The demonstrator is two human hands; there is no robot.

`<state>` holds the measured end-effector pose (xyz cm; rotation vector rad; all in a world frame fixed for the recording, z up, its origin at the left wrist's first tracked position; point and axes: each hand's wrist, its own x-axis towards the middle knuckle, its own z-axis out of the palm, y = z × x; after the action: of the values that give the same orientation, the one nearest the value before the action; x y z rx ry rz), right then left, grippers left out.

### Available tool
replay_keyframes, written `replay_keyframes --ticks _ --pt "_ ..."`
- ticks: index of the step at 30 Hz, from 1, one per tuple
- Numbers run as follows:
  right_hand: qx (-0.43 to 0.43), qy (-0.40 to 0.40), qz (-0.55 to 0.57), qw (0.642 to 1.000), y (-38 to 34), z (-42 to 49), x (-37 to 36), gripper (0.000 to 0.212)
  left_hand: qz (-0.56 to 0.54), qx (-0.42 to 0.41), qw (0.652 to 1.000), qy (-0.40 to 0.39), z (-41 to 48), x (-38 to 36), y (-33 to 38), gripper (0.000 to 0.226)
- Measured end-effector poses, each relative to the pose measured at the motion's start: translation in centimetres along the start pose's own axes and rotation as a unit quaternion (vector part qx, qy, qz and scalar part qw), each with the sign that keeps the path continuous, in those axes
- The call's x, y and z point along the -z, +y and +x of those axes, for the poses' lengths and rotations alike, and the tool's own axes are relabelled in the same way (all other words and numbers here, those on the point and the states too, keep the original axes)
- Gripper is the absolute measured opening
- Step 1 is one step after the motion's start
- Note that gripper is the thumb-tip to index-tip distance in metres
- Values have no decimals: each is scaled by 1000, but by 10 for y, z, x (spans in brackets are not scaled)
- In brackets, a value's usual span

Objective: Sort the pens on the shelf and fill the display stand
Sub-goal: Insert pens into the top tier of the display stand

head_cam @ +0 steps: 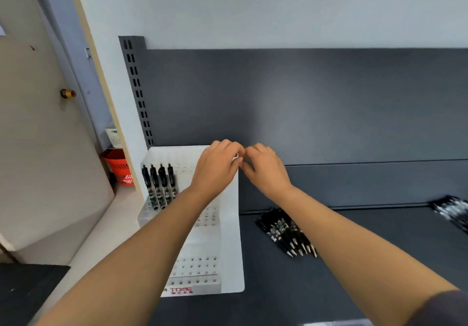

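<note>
Head view. The dark grey shelf and its matching back panel fill the centre and right of the field; a slotted upright bounds the panel on the left, and a pale door stands further left. A white display stand, tiered and perforated with rows of holes, sits at the left end of the shelf against the back panel. Both bare forearms reach forward, and the hands meet at the stand's upper right corner. The left hand lies over that corner with its fingers curled; the right hand lies just beside it, fingers curled towards the left hand, fingertips touching or nearly so. Whether either hand holds anything cannot be told. A loose pile of black pens lies on the shelf just right of the stand, partly under the right forearm; a second, blurred pile lies at the far right edge. Four black pens stand side by side in the stand's upper left holes. A red basket rests on the floor beyond the stand.
</note>
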<state>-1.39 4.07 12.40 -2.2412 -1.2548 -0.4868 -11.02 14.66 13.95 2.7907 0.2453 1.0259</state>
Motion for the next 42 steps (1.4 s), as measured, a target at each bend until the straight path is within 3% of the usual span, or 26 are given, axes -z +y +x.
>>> replay_keyframes --ticks 4,9,18,31,42 --pt "-66 -69 24 995 70 -34 31 21 -62 -2 995 -74 3 -44 56 12" --pt "-169 -192 66 964 150 -74 62 20 -91 26 978 -188 1 -98 113 17" --pt "-240 -280 101 924 229 -129 67 20 -77 134 933 -325 -24 -165 151 18" --pt "-315 -324 94 887 268 -103 8 26 -91 181 900 -387 4 -243 125 31" --pt "-384 -287 62 875 281 -82 -54 12 -33 233 898 -373 22 -301 125 39"
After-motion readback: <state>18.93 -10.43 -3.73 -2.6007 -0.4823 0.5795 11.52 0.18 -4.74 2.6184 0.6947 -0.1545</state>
